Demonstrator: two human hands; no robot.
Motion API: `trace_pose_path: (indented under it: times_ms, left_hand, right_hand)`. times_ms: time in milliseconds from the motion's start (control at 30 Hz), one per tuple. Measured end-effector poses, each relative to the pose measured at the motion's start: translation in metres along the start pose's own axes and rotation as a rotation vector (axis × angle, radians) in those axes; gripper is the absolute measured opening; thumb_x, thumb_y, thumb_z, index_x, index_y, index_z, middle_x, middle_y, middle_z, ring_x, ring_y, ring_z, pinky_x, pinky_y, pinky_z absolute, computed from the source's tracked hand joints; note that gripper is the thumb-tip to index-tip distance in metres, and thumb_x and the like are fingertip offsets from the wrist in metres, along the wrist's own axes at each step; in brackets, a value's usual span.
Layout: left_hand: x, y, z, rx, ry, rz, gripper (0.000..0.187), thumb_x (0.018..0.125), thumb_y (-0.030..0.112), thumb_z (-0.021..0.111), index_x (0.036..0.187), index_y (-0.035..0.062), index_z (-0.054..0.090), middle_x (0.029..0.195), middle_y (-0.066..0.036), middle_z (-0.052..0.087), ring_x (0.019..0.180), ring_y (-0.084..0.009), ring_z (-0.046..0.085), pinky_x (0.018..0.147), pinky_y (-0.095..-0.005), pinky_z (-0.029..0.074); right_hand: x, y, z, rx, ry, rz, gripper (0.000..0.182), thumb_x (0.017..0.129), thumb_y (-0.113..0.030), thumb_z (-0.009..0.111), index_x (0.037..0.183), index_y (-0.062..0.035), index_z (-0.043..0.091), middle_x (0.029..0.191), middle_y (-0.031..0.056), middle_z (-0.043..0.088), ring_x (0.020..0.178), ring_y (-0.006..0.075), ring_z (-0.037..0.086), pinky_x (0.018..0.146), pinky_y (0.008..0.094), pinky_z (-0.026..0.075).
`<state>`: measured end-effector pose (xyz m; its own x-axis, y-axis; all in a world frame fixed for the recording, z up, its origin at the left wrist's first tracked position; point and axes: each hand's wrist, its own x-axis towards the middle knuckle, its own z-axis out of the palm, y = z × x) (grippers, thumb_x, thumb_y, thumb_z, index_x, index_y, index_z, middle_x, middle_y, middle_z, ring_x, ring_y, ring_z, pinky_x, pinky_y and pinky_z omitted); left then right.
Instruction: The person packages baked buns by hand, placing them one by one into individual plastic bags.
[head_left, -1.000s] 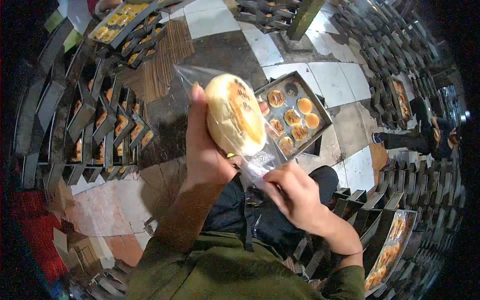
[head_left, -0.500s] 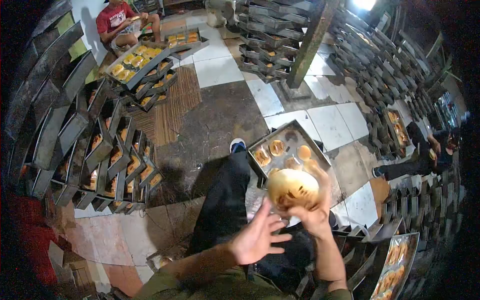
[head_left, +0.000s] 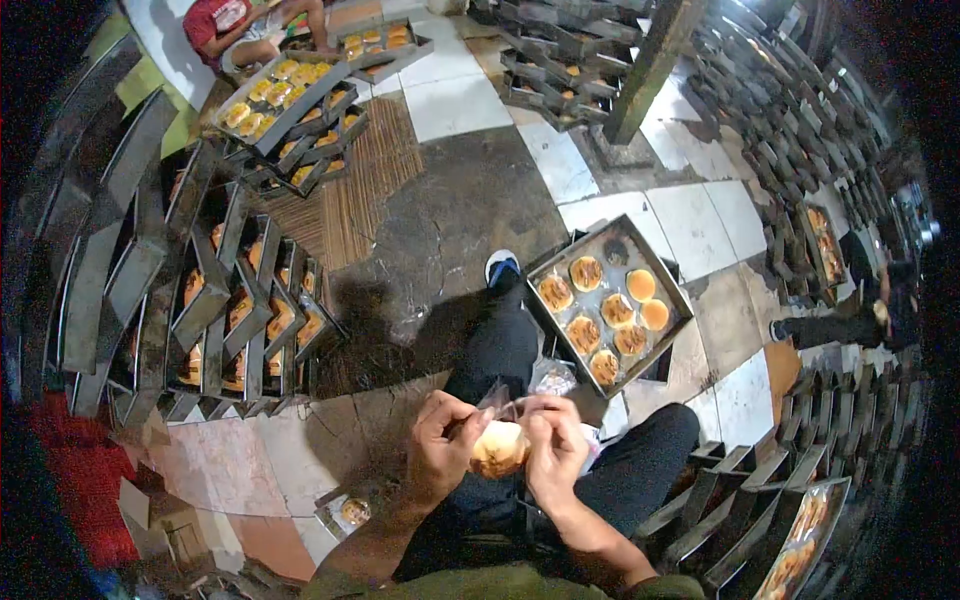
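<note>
A round browned bun (head_left: 498, 452) is held up between my two hands, above my lap. Thin clear plastic (head_left: 500, 400) shows at its top, like a bag around it. My left hand (head_left: 442, 435) pinches the plastic at the bun's left side, fingers curled. On the other side my right hand (head_left: 556, 445) is closed on the plastic too. Just beyond my hands lies a bunch of clear plastic bags (head_left: 552, 378). In front to the right is a metal tray (head_left: 658, 266) with several buns, most with brown streaks, two of them plain.
Stacked metal trays of buns stand at left (head_left: 215, 310) and right (head_left: 790, 520). A person in a red shirt (head_left: 215, 22) sits at the far left by a tray of yellow-topped buns (head_left: 278, 92). Another person's leg (head_left: 825, 330) shows at right. A wooden post (head_left: 650, 75) rises at the back.
My left hand, open and spread before, is now closed at the bun's side. The bun has come down and nearer my body, away from the tray. My right hand has shifted its hold.
</note>
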<state>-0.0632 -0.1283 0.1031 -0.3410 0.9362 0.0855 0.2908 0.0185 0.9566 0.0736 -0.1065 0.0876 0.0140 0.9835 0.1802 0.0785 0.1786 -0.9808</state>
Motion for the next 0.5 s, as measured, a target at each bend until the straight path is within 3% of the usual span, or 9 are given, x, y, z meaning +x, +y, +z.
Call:
trace_pose_path:
  times_ms: [67, 133, 200, 267, 367, 433, 467, 500]
  left_hand:
    - [0.002, -0.002, 0.002, -0.031, -0.012, 0.060, 0.010, 0.077, 0.007, 0.065, 0.072, 0.0020, 0.057, 0.070, -0.007, 0.053, 0.068, -0.0192, 0.054, 0.062, -0.0278, 0.043]
    - [0.010, -0.005, 0.007, 0.056, -0.052, 0.093, 0.008, 0.076, 0.006, 0.065, 0.077, 0.0022, 0.058, 0.070, -0.007, 0.052, 0.068, -0.0214, 0.054, 0.064, -0.0298, 0.043]
    - [0.037, -0.012, 0.010, 0.099, -0.038, 0.192, 0.008, 0.079, 0.005, 0.061, 0.079, 0.0027, 0.054, 0.074, -0.006, 0.052, 0.070, -0.0174, 0.053, 0.067, -0.0278, 0.043]
    - [0.058, -0.014, 0.009, -0.452, 0.281, -0.282, 0.011, 0.081, 0.006, 0.060, 0.077, 0.0039, 0.050, 0.077, -0.003, 0.049, 0.070, -0.0126, 0.048, 0.069, -0.0265, 0.041]
    - [0.021, -0.011, 0.020, -0.389, 0.366, -0.259, 0.013, 0.079, 0.007, 0.059, 0.079, 0.0113, 0.047, 0.075, 0.002, 0.045, 0.068, -0.0100, 0.043, 0.069, -0.0240, 0.036]
    - [-0.016, -0.046, 0.019, -0.256, 0.235, -0.249, 0.017, 0.083, 0.010, 0.059, 0.089, 0.0046, 0.044, 0.073, 0.000, 0.044, 0.068, -0.0071, 0.043, 0.065, -0.0235, 0.038]
    - [-0.031, -0.034, 0.026, -0.178, 0.252, -0.426, 0.014, 0.084, 0.010, 0.056, 0.086, 0.0039, 0.044, 0.071, 0.001, 0.043, 0.065, -0.0067, 0.042, 0.062, -0.0235, 0.037]
    - [-0.040, -0.037, 0.025, -0.158, 0.279, -0.462, 0.014, 0.086, 0.014, 0.054, 0.080, 0.0039, 0.047, 0.067, 0.002, 0.045, 0.063, -0.0070, 0.042, 0.060, -0.0237, 0.037]
  right_hand:
    - [0.007, -0.008, -0.001, -0.074, 0.101, -0.061, 0.004, 0.080, -0.003, 0.061, 0.078, 0.0006, 0.060, 0.086, 0.0136, 0.059, 0.078, 0.0217, 0.058, 0.068, 0.0292, 0.045]
    - [0.015, -0.001, -0.005, -0.386, -0.063, -0.042, 0.008, 0.080, -0.005, 0.063, 0.075, 0.0001, 0.060, 0.078, 0.0127, 0.058, 0.070, 0.0231, 0.056, 0.060, 0.0306, 0.043]
    - [0.043, 0.017, 0.002, -0.262, -0.027, -0.145, 0.016, 0.082, -0.011, 0.063, 0.072, -0.0005, 0.057, 0.062, 0.0090, 0.049, 0.056, 0.0208, 0.046, 0.054, 0.0318, 0.038]
    - [0.076, 0.019, -0.013, -0.118, 0.035, 0.197, 0.032, 0.089, -0.020, 0.055, 0.066, 0.0011, 0.046, 0.059, 0.0074, 0.041, 0.055, 0.0134, 0.036, 0.050, 0.0301, 0.032]
    - [0.040, 0.022, -0.028, -0.138, 0.003, 0.221, 0.037, 0.091, -0.024, 0.052, 0.064, 0.0009, 0.045, 0.056, 0.0064, 0.041, 0.055, 0.0118, 0.036, 0.050, 0.0302, 0.032]
    - [0.000, 0.046, -0.034, -0.037, -0.065, 0.560, 0.040, 0.092, -0.029, 0.048, 0.064, -0.0011, 0.049, 0.052, 0.0066, 0.044, 0.055, 0.0112, 0.040, 0.051, 0.0312, 0.034]
    - [-0.014, 0.053, -0.043, -0.218, -0.179, 0.607, 0.039, 0.092, -0.028, 0.049, 0.064, 0.0003, 0.050, 0.054, 0.0088, 0.044, 0.054, 0.0149, 0.042, 0.053, 0.0329, 0.035]
    - [-0.020, 0.042, -0.048, -0.415, -0.154, 0.353, 0.032, 0.088, -0.023, 0.054, 0.067, 0.0011, 0.051, 0.061, 0.0113, 0.047, 0.059, 0.0220, 0.045, 0.056, 0.0347, 0.037]
